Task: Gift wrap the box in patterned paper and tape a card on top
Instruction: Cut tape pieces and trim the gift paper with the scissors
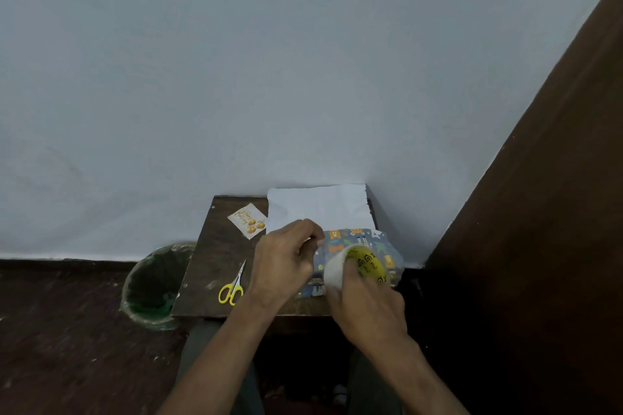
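Note:
A box covered in blue patterned paper lies on the small dark wooden table, and the paper's white underside spreads toward the wall behind it. My right hand grips a clear tape roll with a yellow core, just above the box. My left hand pinches the loose end of the tape beside the roll. The card with gold balloons lies flat at the table's far left.
Yellow-handled scissors lie on the table's left front. A green bin lined with plastic stands on the floor to the left. A pale wall rises behind, and a dark wooden panel closes in on the right.

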